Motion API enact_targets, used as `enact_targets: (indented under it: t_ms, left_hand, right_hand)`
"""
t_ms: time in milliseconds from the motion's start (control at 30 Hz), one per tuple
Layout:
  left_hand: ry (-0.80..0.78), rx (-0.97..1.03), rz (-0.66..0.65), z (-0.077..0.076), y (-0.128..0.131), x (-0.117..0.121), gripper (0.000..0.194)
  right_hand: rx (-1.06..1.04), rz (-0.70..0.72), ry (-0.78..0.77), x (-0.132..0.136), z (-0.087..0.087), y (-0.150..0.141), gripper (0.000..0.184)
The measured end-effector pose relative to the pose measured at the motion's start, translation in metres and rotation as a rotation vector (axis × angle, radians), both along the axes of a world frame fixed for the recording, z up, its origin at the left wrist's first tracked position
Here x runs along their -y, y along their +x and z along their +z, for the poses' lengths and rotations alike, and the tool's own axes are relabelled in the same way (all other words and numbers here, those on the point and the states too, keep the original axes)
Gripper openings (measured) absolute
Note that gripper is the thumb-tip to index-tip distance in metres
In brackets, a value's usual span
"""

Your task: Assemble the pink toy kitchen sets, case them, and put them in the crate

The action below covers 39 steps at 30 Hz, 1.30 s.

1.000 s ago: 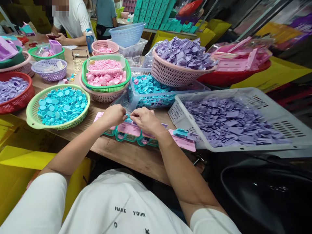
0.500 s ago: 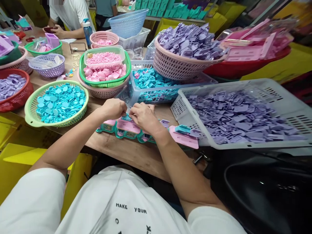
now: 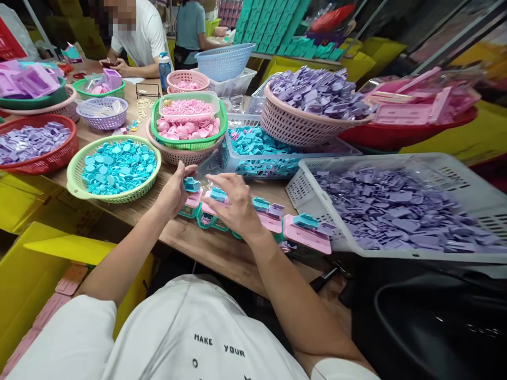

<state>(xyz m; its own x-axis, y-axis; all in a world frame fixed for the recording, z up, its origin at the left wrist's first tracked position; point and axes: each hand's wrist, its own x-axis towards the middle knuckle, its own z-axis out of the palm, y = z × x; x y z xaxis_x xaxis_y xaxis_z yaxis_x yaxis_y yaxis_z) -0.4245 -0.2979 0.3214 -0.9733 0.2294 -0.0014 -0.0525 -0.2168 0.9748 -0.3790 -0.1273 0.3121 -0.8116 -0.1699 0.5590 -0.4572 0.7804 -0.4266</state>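
Note:
A row of small teal-and-pink plastic boxes (image 3: 273, 222) runs along the table edge, with blue plastic pieces (image 3: 261, 204) on the pink lids and purple pieces (image 3: 276, 210) on some. My left hand (image 3: 172, 194) is at the row's left end, thumb raised and fingers apart, right beside a blue piece (image 3: 191, 184); whether it touches that piece is unclear. Over the second and third boxes hovers my right hand (image 3: 237, 208), fingers spread and curved, with nothing visible in it. Its palm and wrist hide part of the row.
A white crate (image 3: 317, 211) of purple parts stands right; a light green basket (image 3: 73, 177) of blue parts stands left. Behind are a green basket (image 3: 224, 124) of pink parts and a pink basket (image 3: 277, 124) piled with purple parts. A co-worker (image 3: 144, 39) sits across the table.
My hands, close together over the second box before, have parted. The left has turned and its fingers have opened; the right has lifted and spread. The camera view has shifted.

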Motion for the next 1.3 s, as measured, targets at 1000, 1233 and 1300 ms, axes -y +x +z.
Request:
enact_targets:
  t_ms: [1000, 1233, 1300]
  left_hand:
    - [-0.019, -0.227, 0.007, -0.019, -0.031, 0.053, 0.048]
    - [-0.457, -0.343, 0.11, -0.022, -0.032, 0.057, 0.018]
    - [-0.652, -0.359, 0.071, -0.019, -0.034, 0.061, 0.018]
  right_hand:
    - [0.661, 0.431, -0.665, 0.053, 0.015, -0.094, 0.058]
    - [0.559, 0.448, -0.27, 0.042, 0.012, -0.093, 0.03]
    - [0.508, 0.395, -0.02, 0.041, 0.014, -0.097, 0.021]
